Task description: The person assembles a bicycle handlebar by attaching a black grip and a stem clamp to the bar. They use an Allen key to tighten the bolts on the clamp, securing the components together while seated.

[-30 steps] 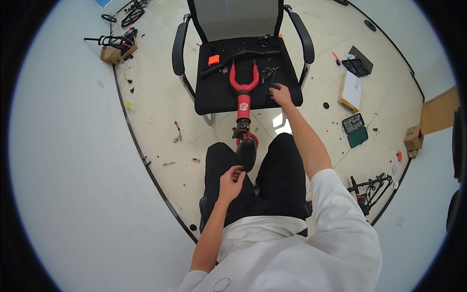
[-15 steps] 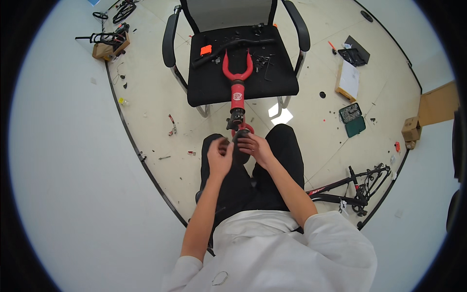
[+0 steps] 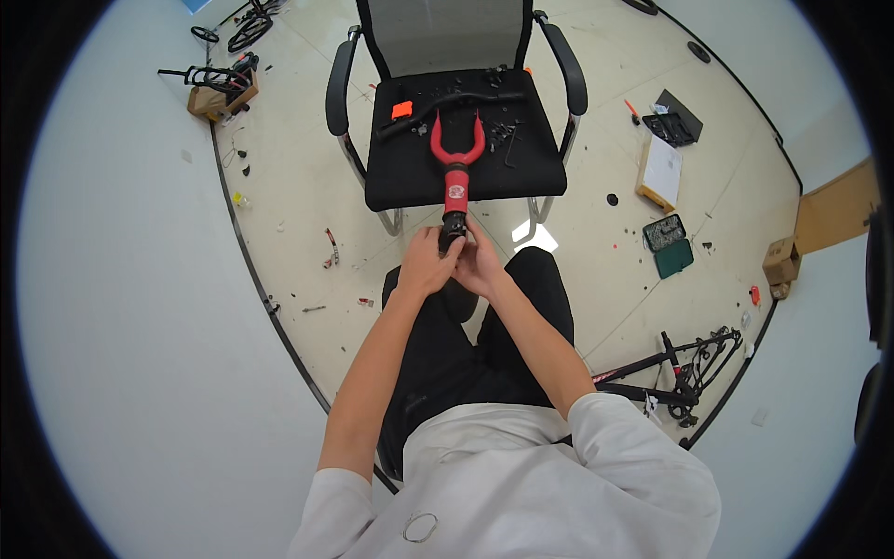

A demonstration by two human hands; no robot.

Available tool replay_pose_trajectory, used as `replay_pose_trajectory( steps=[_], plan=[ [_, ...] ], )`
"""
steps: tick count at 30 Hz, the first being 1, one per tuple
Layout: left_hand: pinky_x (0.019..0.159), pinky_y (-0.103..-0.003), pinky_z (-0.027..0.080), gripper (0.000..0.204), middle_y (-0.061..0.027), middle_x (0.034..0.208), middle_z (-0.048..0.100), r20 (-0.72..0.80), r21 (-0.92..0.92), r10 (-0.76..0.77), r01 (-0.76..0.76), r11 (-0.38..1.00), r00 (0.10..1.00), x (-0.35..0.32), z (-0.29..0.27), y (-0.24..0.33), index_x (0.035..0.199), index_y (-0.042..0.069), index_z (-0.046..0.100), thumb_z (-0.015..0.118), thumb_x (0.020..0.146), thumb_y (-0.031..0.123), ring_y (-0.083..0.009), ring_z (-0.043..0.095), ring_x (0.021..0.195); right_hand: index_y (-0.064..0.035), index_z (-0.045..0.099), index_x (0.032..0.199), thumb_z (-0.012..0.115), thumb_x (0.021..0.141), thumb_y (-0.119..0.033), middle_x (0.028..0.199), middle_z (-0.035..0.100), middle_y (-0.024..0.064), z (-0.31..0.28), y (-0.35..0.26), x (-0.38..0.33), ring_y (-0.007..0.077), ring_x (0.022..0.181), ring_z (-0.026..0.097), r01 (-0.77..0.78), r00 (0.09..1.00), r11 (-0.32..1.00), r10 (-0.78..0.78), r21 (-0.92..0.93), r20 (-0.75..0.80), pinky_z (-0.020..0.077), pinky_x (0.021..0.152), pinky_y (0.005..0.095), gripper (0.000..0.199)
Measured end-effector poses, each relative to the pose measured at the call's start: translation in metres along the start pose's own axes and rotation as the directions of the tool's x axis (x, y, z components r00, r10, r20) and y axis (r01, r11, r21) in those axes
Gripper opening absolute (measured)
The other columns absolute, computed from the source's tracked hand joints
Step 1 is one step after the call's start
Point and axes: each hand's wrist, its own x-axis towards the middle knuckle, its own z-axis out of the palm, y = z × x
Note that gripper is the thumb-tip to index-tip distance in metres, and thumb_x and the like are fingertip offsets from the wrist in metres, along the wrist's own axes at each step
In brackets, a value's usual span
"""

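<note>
A red bicycle fork (image 3: 457, 154) lies on the black chair seat (image 3: 400, 182), its two prongs pointing away from me. Its near end, a red head tube (image 3: 455, 189), juts past the seat's front edge and carries a black stem (image 3: 453, 225). My left hand (image 3: 430, 264) closes round the stem from the left, thumb toward the middle. From the right, my right hand (image 3: 479, 266) wraps the same stem, with its fingers partly behind it. Whatever lies between the palms is hidden.
A black handlebar (image 3: 447, 102), an orange block (image 3: 401, 110), an L-shaped hex key (image 3: 511, 147) and several small bolts share the seat. On the floor to the right lie a black bicycle frame (image 3: 643, 377), a green case (image 3: 672, 258) and a white-topped box (image 3: 660, 172).
Both hands have moved forward and together onto the stem; before, they were nearer my lap and the left hand was apart. The red loop below the stem is now covered. The view has shifted slightly.
</note>
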Motion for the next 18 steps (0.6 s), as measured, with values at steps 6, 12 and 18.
replay_pose_trajectory(
  steps=[6,12,18],
  plan=[
    [0.090,-0.040,0.048,0.049,-0.0229,0.116,0.058,-0.021,-0.011,0.035,-0.035,0.999,0.999,0.001,0.007,-0.014,0.123,-0.005,0.055,0.056,0.094,0.035,-0.0386,0.058,0.105,-0.0082,0.061,0.098,0.064,0.086,-0.058,0.096,0.065,0.0045,0.005,-0.003,-0.003,0.0193,0.090,0.063,-0.008,0.997,0.998,0.003,-0.056,-0.075,0.0480,0.088,0.0327,0.052],
    [0.086,-0.040,0.050,0.047,-0.0223,0.113,0.059,-0.034,-0.012,0.049,-0.049,0.999,0.998,-0.001,0.008,-0.016,0.122,-0.005,0.055,0.055,0.095,0.033,-0.0381,0.060,0.101,-0.0073,0.060,0.097,0.066,0.085,-0.059,0.096,0.065,0.0063,0.008,-0.002,-0.008,0.0206,0.091,0.063,0.011,0.997,0.998,-0.016,-0.061,-0.082,0.0485,0.088,0.0328,0.053],
    [0.084,-0.040,0.050,0.042,-0.0212,0.111,0.060,-0.067,-0.070,0.050,-0.055,0.996,0.996,-0.005,0.009,-0.018,0.119,-0.005,0.056,0.056,0.095,0.030,-0.0372,0.061,0.099,-0.0082,0.061,0.095,0.064,0.084,-0.060,0.098,0.065,0.0067,0.006,-0.003,-0.010,0.0216,0.094,0.063,-0.048,0.995,0.994,0.039,-0.103,-0.087,0.0480,0.090,0.0365,0.053]
  ],
)
